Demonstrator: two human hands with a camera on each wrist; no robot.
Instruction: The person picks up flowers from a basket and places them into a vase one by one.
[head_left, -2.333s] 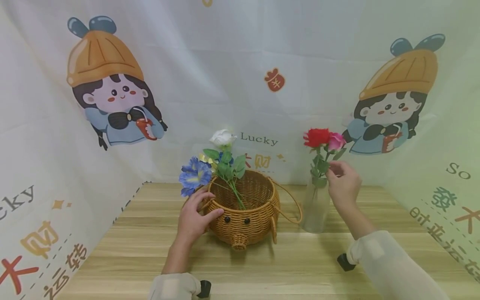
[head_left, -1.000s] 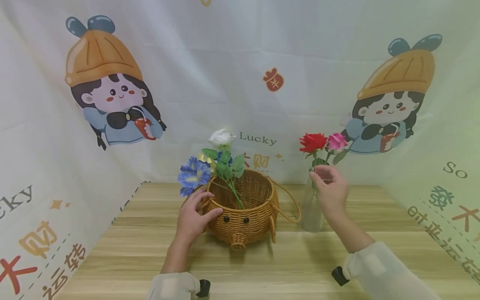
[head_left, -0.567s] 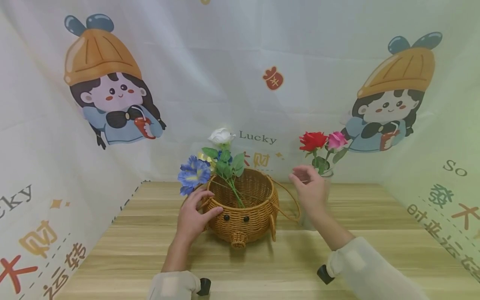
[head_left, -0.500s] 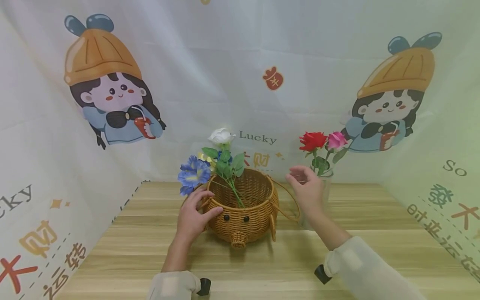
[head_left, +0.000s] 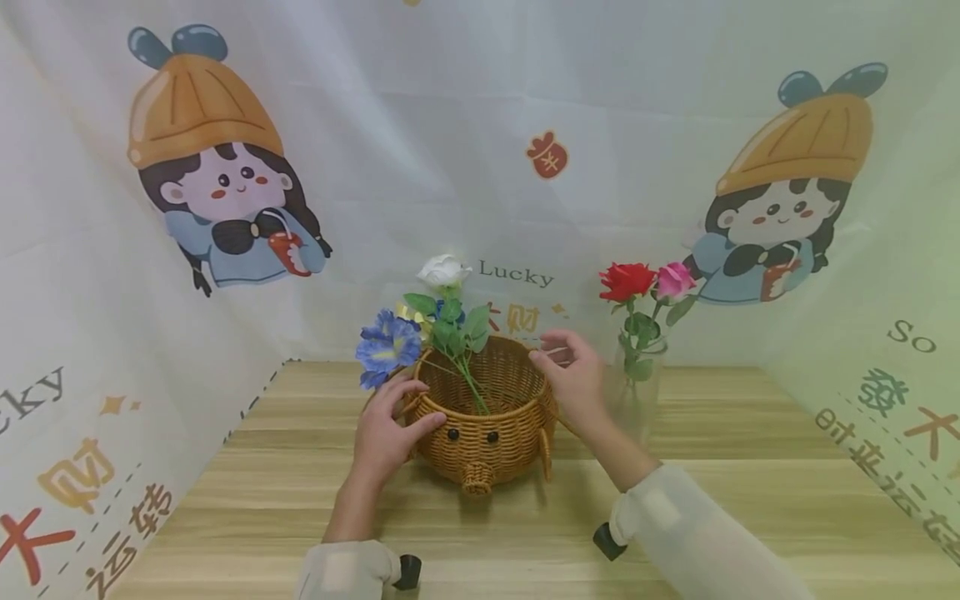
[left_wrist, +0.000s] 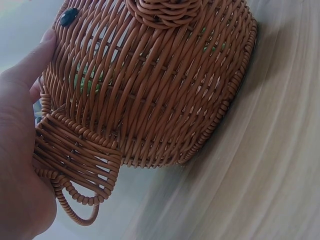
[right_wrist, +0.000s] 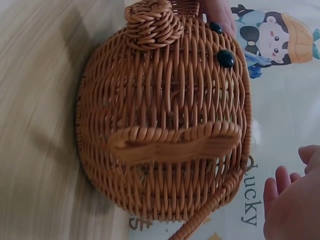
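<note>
A brown wicker basket (head_left: 480,454) with a pig's snout, ears and black bead eyes stands on the table. My left hand (head_left: 390,429) grips its left rim, thumb over the front edge; the left wrist view shows that hand (left_wrist: 20,135) beside a woven ear (left_wrist: 75,155). White rose (head_left: 444,273), blue flower (head_left: 388,346) and partly hidden yellow blooms lean from the basket. By the right rim hovers my right hand (head_left: 577,379), fingers loosely bent and holding nothing; the right wrist view shows that hand (right_wrist: 297,205) apart from the basket.
A clear glass vase (head_left: 637,400) stands right of the basket, holding a red rose (head_left: 627,283) and a pink rose (head_left: 675,282). Behind the wooden table (head_left: 480,558) hangs a printed white cloth (head_left: 450,125). The basket's handle (right_wrist: 210,207) droops on its right side.
My right hand has let go of the rose stems in the vase and moved left to the basket's right rim. The red rose settled slightly leftward. My left hand has stayed on the basket.
</note>
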